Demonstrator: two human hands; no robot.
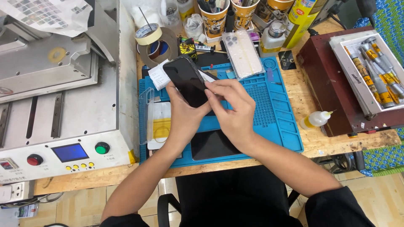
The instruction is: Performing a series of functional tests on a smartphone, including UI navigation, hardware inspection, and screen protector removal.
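Above the blue silicone work mat [277,109], my left hand [183,115] grips the black glossy smartphone [187,80]; my right hand [233,107] fingers pinch its edge, likely peeling; steadiness needed.

blue mat [277,113] | tape rolls [153,40] | squeeze bottle [315,120] | grey machine [63,105]

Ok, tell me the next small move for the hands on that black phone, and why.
Probably peel slowly along the edge: the left hand props the black phone tilted above the blue mat, while the right hand pinches at the phone's lower right edge, seemingly lifting something thin.
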